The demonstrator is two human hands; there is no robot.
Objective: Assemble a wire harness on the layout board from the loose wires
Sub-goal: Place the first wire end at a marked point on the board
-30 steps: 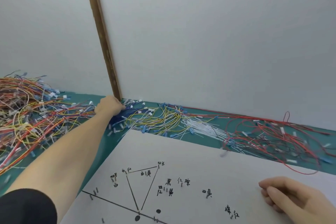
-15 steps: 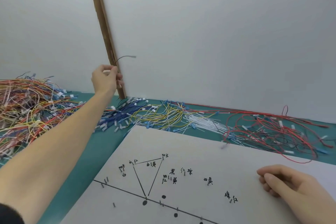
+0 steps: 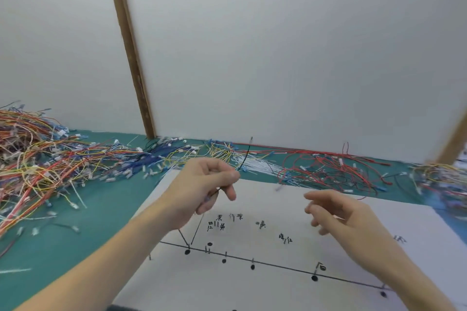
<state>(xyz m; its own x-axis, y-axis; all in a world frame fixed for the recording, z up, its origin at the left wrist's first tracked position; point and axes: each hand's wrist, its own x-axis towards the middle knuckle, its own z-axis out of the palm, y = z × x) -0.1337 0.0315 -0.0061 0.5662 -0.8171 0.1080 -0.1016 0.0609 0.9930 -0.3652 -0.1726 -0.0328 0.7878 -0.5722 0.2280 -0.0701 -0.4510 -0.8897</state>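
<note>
In the head view, the left hand [image 3: 202, 184] pinches a thin black wire [image 3: 244, 156] between thumb and curled fingers, above the far edge of the white layout board [image 3: 278, 285]. The right hand [image 3: 336, 212] hovers near with fingers loosely spread, holding nothing. The wire may slip from so light a pinch, or its free end may catch in the loose wires [image 3: 252, 159] behind on the green worktop [image 3: 63, 247]. Half a second ago the left hand was raised near the wooden post [image 3: 131, 58], and the right hand rested on the board.

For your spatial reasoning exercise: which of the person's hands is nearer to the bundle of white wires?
Left. The left hand pinches a black wire beside the white wires; the right hand hovers over the layout board, farther off.
</note>
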